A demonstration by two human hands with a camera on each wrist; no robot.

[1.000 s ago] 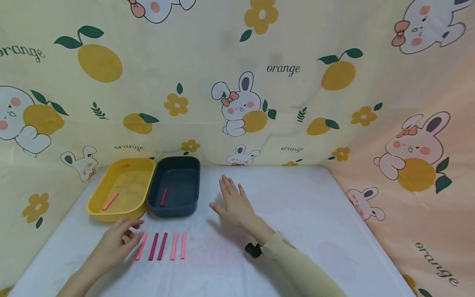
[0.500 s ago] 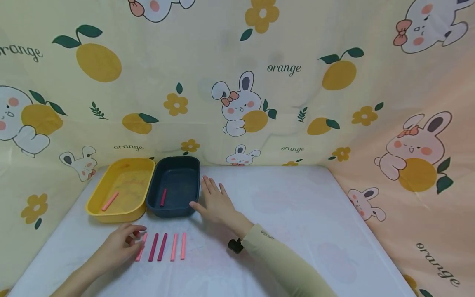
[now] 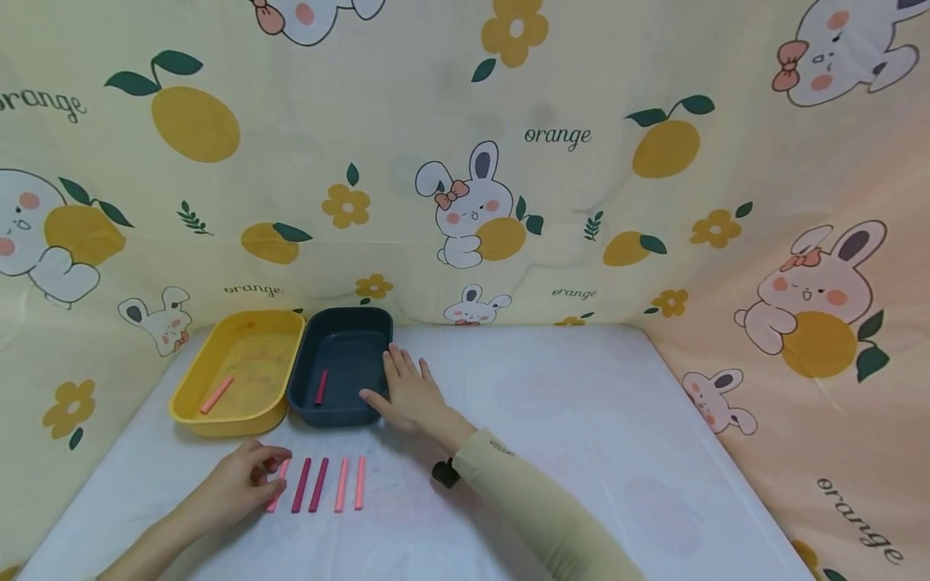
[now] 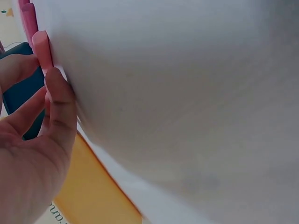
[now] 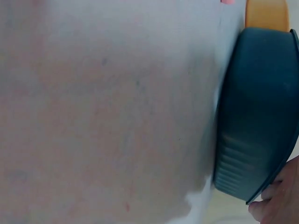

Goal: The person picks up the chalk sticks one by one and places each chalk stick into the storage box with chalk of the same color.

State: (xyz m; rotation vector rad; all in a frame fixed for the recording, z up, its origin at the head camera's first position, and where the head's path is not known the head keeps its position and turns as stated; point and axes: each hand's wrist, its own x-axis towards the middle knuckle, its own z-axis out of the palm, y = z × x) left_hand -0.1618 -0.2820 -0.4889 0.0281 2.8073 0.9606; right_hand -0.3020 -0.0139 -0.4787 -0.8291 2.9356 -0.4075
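Observation:
At the left end of a short row on the table, my left hand (image 3: 236,484) has its thumb and fingertips on either side of a light pink stick (image 4: 42,46), pinching it. To its right lie two dark pink sticks (image 3: 301,486) and two more light pink sticks (image 3: 341,486). My right hand (image 3: 417,399), fingers straight, rests against the right rim of a dark blue bin (image 3: 337,416); in the right wrist view its fingertips lie at that rim. One dark pink stick (image 3: 320,388) is inside this bin.
A yellow bin (image 3: 232,424) stands directly left of the dark blue one, with a light pink stick (image 3: 216,395) inside. A white cloth (image 3: 567,452) covers the table. Behind it rises a printed curtain (image 3: 407,97).
My right hand has moved left from the bare cloth to the dark blue bin's side. The left hand has shifted slightly right and down, closing its fingers around the leftmost light pink stick.

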